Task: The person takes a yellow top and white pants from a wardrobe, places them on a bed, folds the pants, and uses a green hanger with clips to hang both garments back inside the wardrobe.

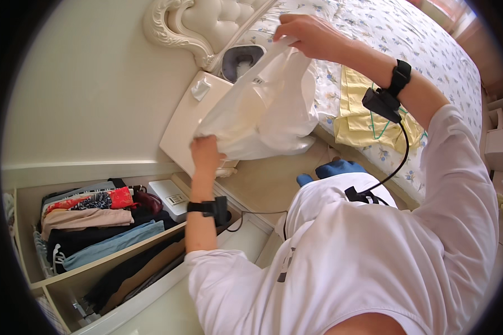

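A thin white plastic bag (274, 117) is stretched between my two hands, in front of a cream nightstand. My right hand (307, 34), raised at the far side, pinches the bag's upper edge or handle. Lower and to the left, my left hand (205, 152) is closed on the bag's other end. The bag is partly see-through and hangs in folds; I cannot make out whether anything is inside. Each of my wrists wears a black strap with a small device, and cables run from them.
Floral sheets cover the bed (385, 33), with yellow cloth (352, 120) and a green hanger (381, 131) on it. A grey cushion-like thing (243, 56) lies by the headboard (207, 22). Left, a wardrobe compartment (25, 234) holds clothes (89, 220) and a white box (167, 195).
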A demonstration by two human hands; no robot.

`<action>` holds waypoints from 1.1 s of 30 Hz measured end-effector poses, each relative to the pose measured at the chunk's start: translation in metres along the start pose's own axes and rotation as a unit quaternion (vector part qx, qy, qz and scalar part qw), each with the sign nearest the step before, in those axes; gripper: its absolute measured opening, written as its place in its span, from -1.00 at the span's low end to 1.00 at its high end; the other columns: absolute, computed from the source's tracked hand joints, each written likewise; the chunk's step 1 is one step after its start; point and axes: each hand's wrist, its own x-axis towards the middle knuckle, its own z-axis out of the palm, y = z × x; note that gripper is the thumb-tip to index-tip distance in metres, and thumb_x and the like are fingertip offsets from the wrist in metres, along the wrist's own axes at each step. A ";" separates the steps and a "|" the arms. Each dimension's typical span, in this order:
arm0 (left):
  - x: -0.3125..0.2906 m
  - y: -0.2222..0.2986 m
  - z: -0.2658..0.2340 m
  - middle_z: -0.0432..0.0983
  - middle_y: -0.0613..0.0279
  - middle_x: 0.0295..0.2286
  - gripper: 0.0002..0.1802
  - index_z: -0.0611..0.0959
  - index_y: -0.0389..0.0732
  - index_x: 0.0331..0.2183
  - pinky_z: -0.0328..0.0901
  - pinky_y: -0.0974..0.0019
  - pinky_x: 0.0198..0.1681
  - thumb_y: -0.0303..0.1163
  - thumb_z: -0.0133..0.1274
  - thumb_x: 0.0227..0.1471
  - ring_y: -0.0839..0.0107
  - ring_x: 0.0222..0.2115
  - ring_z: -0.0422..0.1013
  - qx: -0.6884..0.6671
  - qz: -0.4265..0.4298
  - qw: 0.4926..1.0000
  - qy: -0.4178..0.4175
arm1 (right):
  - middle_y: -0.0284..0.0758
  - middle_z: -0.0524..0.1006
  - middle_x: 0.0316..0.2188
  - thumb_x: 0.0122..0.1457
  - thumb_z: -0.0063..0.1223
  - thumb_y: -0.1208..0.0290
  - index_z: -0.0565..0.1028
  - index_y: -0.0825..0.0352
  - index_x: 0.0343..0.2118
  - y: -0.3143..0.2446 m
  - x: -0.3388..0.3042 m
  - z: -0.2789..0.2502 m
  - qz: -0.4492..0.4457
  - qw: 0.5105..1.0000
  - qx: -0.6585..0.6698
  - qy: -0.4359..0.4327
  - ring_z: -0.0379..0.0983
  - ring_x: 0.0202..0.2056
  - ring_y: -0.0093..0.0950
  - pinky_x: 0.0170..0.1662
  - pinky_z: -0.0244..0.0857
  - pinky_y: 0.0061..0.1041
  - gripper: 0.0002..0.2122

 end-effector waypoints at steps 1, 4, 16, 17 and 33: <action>0.007 -0.002 -0.018 0.49 0.09 -0.38 -0.45 0.57 -0.14 -0.34 0.21 0.14 -0.14 -0.21 0.37 -0.51 0.15 -0.27 0.39 -0.027 0.030 0.999 0.027 | -0.35 0.44 -0.42 -0.07 0.03 0.63 0.50 0.20 -0.30 0.013 -0.009 0.001 0.028 0.997 -0.073 0.007 0.43 -0.35 -0.28 -0.28 0.31 -0.36 -0.76; 0.026 0.000 -0.098 0.48 0.08 -0.40 -0.53 0.57 -0.15 -0.34 0.25 0.11 -0.18 -0.34 0.34 -0.45 0.10 -0.31 0.40 -0.084 0.081 0.988 0.106 | -0.30 0.49 -0.43 -0.06 0.01 0.54 0.50 0.21 -0.36 0.035 -0.016 -0.016 0.045 0.971 -0.200 0.125 0.45 -0.34 -0.26 -0.30 0.31 -0.34 -0.83; 0.065 0.049 -0.185 0.51 -0.01 -0.36 -0.58 0.56 -0.29 -0.26 0.25 0.13 -0.15 -0.39 0.24 -0.26 0.09 -0.25 0.39 -0.020 0.140 0.986 0.086 | -0.30 0.51 -0.48 -0.04 0.00 0.52 0.49 0.28 -0.31 0.090 -0.076 -0.064 0.255 0.959 -0.093 -0.084 0.46 -0.41 -0.35 -0.32 0.28 -0.39 -0.81; 0.068 0.051 -0.191 0.51 -0.01 -0.36 -0.58 0.56 -0.29 -0.26 0.25 0.13 -0.15 -0.39 0.24 -0.26 0.09 -0.25 0.39 -0.020 0.147 0.985 0.086 | -0.35 0.49 -0.51 0.00 -0.01 0.50 0.49 0.27 -0.30 0.097 -0.081 -0.072 0.320 0.942 0.067 -0.080 0.44 -0.42 -0.46 -0.33 0.28 -0.46 -0.83; 0.073 0.081 -0.225 0.48 0.34 -0.40 -0.78 0.55 -0.13 -0.44 0.14 0.28 -0.21 -0.31 0.20 -0.22 0.36 -0.25 0.34 0.160 0.198 0.935 0.248 | -0.40 0.50 -0.30 0.12 0.04 0.39 0.45 0.36 -0.11 0.089 -0.129 -0.127 0.387 0.789 0.475 -0.039 0.45 -0.30 -0.59 -0.22 0.36 -0.63 -0.72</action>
